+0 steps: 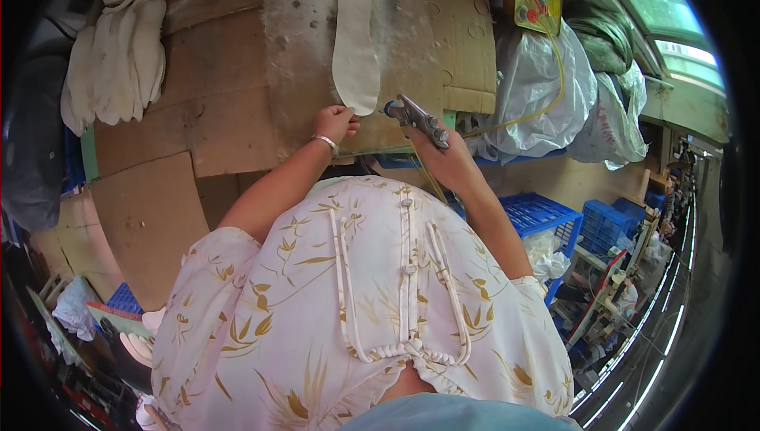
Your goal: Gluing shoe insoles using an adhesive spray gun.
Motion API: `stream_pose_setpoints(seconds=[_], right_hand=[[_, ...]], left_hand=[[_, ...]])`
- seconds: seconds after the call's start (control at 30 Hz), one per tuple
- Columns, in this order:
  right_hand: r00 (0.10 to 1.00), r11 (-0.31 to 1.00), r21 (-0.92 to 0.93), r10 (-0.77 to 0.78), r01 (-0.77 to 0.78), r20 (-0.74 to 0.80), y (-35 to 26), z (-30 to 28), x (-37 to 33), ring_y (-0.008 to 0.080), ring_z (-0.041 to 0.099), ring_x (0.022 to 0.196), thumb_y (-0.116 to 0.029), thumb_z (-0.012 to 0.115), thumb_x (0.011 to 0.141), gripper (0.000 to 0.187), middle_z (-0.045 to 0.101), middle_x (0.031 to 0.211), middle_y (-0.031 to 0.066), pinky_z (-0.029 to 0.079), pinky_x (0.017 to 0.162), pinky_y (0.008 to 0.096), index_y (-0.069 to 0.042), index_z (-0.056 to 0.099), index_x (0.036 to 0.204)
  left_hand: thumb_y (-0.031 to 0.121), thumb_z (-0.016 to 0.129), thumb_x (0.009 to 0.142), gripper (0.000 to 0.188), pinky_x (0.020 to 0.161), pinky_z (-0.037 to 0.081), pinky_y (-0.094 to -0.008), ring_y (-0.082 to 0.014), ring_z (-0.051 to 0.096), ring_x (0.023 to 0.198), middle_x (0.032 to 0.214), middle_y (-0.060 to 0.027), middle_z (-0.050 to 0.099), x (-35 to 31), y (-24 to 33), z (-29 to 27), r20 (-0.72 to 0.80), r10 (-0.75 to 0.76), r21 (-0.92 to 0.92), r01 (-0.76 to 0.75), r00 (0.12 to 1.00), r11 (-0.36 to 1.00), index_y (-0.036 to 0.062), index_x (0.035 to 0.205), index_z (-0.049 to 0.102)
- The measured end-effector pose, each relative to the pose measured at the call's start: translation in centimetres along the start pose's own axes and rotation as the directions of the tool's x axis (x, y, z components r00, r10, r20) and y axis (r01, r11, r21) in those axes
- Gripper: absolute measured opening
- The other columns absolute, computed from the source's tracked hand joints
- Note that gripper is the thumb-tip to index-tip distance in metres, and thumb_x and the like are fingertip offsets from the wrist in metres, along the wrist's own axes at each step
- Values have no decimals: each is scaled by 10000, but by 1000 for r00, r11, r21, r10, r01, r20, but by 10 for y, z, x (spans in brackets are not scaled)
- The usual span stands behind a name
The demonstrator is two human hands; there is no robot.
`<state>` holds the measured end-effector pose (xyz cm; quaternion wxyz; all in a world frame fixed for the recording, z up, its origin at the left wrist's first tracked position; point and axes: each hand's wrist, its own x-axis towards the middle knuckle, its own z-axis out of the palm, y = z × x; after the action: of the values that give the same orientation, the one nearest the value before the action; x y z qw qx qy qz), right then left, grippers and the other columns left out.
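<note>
Insole [355, 55]: left hand [334, 123] angled inward, seemingly pinching near end; right hand [448, 159] curled round spray gun [420, 121].

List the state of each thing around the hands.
White insole: laid out, near end held
Spray gun: held, nozzle toward insole; trigger unclear
Left hand: pinching insole
Right hand: wrapped around spray gun
Insole pile: bunched
Cardboard: stained
Plastic bag: crumpled
Yellow hose: curving, slack

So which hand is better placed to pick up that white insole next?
Probably the left. The left hand is right at the near end of the insole, fingers by its edge, while the right hand is occupied, gripping a metal spray gun.
</note>
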<state>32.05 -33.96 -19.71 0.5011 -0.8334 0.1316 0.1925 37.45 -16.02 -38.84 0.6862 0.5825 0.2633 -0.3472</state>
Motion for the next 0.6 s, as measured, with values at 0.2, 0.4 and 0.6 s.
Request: stream_pose_setpoints(seconds=[0.2, 0.4, 0.6], right_hand=[[1000, 1000, 2, -2, 2, 28, 11, -22, -2, 135, 369, 559, -278, 538, 843, 274, 429, 594, 39, 348, 520, 300, -6, 513, 819], [990, 994, 76, -63, 73, -129, -20, -48, 20, 72, 374, 559, -253, 541, 847, 250, 439, 584, -19, 336, 506, 243, -27, 496, 750], [986, 943, 295, -130, 157, -108, -18, -62, 12, 41, 359, 410, -276, 462, 873, 240, 577, 812, 29, 289, 370, 196, -54, 522, 939]], left_hand=[[168, 553, 829, 155, 516, 499, -227, -144, 610, 649, 813, -79, 608, -3, -2, 6, -65, 4, -62, -8, 998, 998, 25, 888, 540], [154, 566, 814, 130, 531, 495, -226, -138, 605, 659, 810, -62, 605, -11, 3, 14, -115, 73, -108, -85, 991, 990, 39, 871, 544], [113, 556, 787, 64, 687, 470, -267, -115, 566, 774, 825, -22, 582, -33, 41, 12, -87, 327, -251, -338, 941, 907, 79, 841, 547]])
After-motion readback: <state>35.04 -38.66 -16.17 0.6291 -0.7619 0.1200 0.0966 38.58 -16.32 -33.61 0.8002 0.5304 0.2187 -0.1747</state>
